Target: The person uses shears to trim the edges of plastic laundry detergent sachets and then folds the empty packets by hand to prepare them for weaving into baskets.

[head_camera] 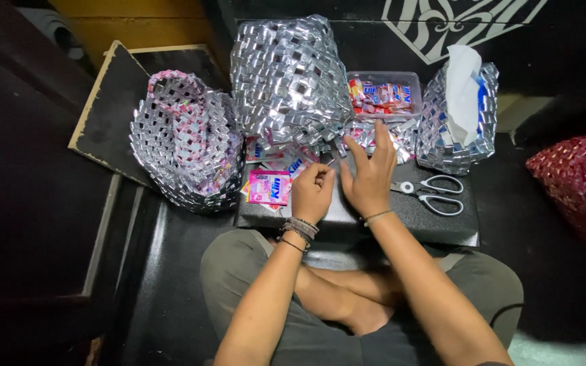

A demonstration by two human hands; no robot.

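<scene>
- Dark floor and dark walls all round; person sits cross-legged w/ a small black work block (442,227) across the lap. All places below are rel. to that block.
- Biggest piece: silver woven basket (286,78), upside down at the block's far edge, body looks fully woven; loose strip ends hang at its lower rim, so edge seems unfinished.
- Second woven basket (184,139), silver w/ pink bits, left of the block, lying tilted, looks complete.
- Woven tissue holder (457,122) at far right corner, white tissue sticking out, done.
- Clear tub of wrappers (384,91) beyond the far edge, well stocked; plenty of raw material left.
- Flat pink sachets (269,186) on the block's left end, not yet folded.
- Scissors (432,193) on the right part, untouched.
- Right hand (369,177) mid-block, fingers spread wide, tips at the basket's loose ends, holding nothing.
- Left hand (312,192) just beside it, pinched narrow on a small folded strip (328,163); hard to see.
</scene>
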